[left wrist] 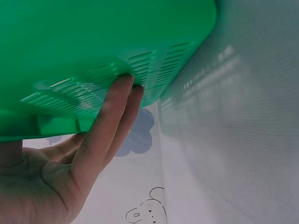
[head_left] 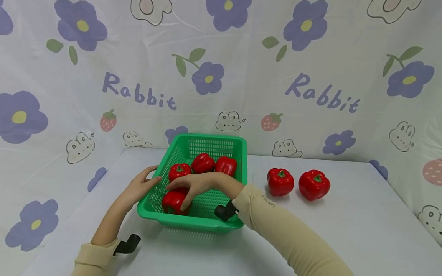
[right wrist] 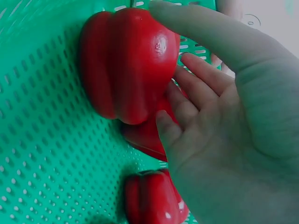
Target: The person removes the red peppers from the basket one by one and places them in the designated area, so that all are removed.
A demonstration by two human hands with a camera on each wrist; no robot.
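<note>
Head view, L to R: left hand [head_left: 139,186] w/ fingers straight, laid flat against the outer left wall of the green basket [head_left: 193,221]. Left wrist view confirms: fingertips [left wrist: 122,88] press the slotted wall from outside, thumb tucked under the rim, nothing gripped.

Basket sits on the white table [head_left: 345,230], near the back wall, long side running away from the person. Four red peppers inside: near pepper [head_left: 172,202] at the front-left corner, one w/ green stem [head_left: 179,171] just behind it, then two more [head_left: 203,163] and [head_left: 226,165] side by side toward the back wall of the basket.

Right hand [head_left: 193,184] reaches in over the basket's right rim, fingers spread and draped over the near pepper. Right wrist view: thumb lies across the pepper's top, the other fingers [right wrist: 187,105] loosely bent beside and under it, touching it; cannot tell whether it's a firm grip or just resting contact. That pepper [right wrist: 126,65] lies on the perforated basket floor, w/ parts of other peppers below it in frame.

Right of the basket, on the table: two loose peppers, one [head_left: 280,181] near the basket, the other [head_left: 314,184] just beside it, not touching, both stem-up.

Backdrop: flower and rabbit print sheet [head_left: 310,92].
</note>
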